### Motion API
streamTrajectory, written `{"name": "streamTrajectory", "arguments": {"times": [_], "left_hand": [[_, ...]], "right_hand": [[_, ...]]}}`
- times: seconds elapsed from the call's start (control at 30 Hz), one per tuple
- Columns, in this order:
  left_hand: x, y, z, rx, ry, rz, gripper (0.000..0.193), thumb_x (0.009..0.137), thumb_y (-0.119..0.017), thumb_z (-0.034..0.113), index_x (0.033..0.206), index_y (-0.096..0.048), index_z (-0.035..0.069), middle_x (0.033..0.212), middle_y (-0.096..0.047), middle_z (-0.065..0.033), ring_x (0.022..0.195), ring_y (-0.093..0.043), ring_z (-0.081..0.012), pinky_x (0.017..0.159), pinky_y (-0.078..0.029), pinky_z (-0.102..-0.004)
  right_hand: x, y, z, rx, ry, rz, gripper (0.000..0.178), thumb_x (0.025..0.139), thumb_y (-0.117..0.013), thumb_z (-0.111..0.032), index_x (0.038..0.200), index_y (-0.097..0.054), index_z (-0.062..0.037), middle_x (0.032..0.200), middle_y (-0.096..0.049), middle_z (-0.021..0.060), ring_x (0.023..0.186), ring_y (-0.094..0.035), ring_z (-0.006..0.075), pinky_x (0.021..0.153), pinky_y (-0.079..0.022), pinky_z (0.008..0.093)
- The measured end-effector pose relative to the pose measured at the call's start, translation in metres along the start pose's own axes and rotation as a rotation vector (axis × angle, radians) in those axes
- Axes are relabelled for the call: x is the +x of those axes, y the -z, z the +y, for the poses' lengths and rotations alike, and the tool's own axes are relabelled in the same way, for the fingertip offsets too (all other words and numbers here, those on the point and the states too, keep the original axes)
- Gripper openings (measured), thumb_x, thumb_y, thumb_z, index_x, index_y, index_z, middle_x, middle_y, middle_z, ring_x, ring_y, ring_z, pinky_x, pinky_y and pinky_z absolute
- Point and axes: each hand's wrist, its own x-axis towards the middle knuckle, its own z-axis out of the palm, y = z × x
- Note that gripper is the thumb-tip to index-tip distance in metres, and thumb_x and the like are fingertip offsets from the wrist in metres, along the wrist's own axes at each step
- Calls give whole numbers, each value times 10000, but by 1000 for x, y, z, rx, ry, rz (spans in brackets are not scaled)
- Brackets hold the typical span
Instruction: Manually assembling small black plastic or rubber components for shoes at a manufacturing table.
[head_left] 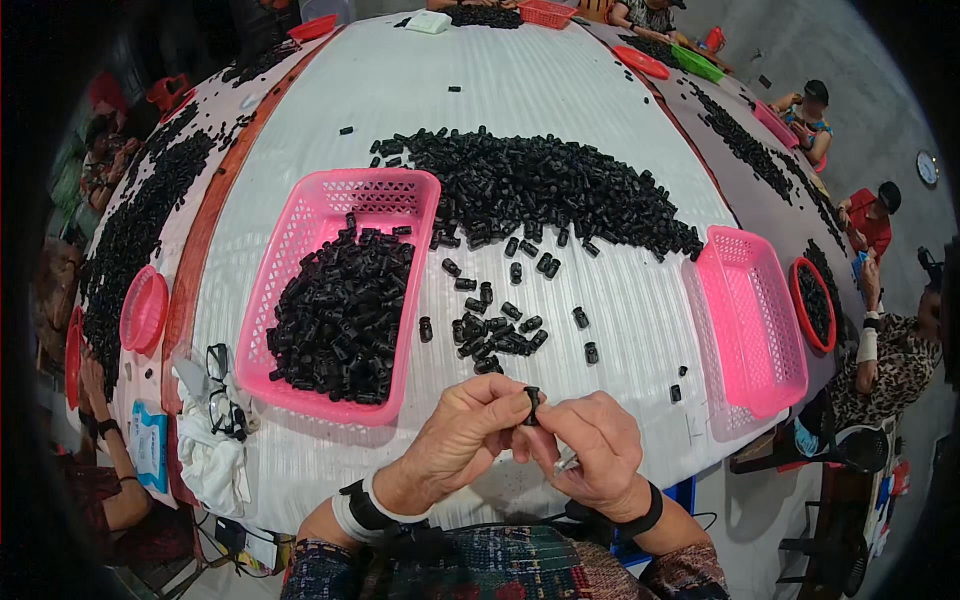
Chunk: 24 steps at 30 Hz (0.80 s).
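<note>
Just beyond the table's near edge, my left hand [455, 440] pinches a small black barrel-shaped cord lock [532, 404] between thumb and fingers. My right hand [598, 447] is closed close against the right side of that piece. A thin silvery tool [567, 463] pokes out between its fingers; most of it is hidden. Ahead of my hands lies a loose cluster of cord locks [500, 335]. Left of it stands a pink basket [424, 250] partly filled with more of them. A large heap of cord locks [550, 185] stretches across behind.
On the right stands a second pink basket [780, 395] with a bare bottom. Eyeglasses [218, 390] rest on a white cloth [208, 460] at the left, beside a blue-and-white packet [150, 445]. Other people sit along both sides with black piles and a red basket [146, 310].
</note>
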Motion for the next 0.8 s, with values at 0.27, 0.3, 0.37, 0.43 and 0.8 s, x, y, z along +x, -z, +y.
{"name": "streamTrajectory", "arguments": {"times": [0.27, 0.3, 0.37, 0.43, 0.8], "left_hand": [[4, 5, 3, 19, 26, 1, 132, 872, -514, 123, 920, -538, 2, 805, -581, -84, 613, -550, -131, 534, -476, -258], [4, 4, 5, 0, 42, -37, 126, 875, -509, 122, 916, -528, 4, 800, -573, -81, 608, -548, -126, 528, -480, -258], [4, 3, 4, 2, 56, -53, 127, 877, -507, 124, 911, -525, 3, 787, -567, -78, 605, -546, -120, 524, -481, -254], [3, 3, 5, 9, 66, -65, 128, 878, -505, 127, 906, -522, 3, 774, -561, -76, 602, -544, -113, 520, -483, -250], [5, 5, 3, 27, 99, -75, 142, 884, -499, 135, 916, -529, 0, 764, -553, -69, 593, -521, -91, 519, -474, -239]], "right_hand": [[12, 16, 0, 365, -496, -292, 198, 675, -701, -65, 794, -547, -27, 705, -561, 66, 555, -539, 160, 495, -420, 267], [13, 19, 3, 468, -602, -304, 143, 758, -643, -94, 822, -543, -13, 698, -557, 76, 602, -555, 158, 537, -434, 257], [13, 19, 7, 559, -663, -293, 141, 795, -599, -126, 811, -534, -2, 686, -531, 54, 602, -510, 122, 533, -405, 254], [14, 16, 9, 625, -685, -291, 223, 879, -484, -174, 786, -523, 25, 663, -496, 55, 585, -453, 113, 541, -382, 267], [11, 6, 21, 354, -468, -327, 127, 826, -539, -92, 746, -547, 6, 616, -487, 97, 529, -495, 229, 470, -391, 320]]}}
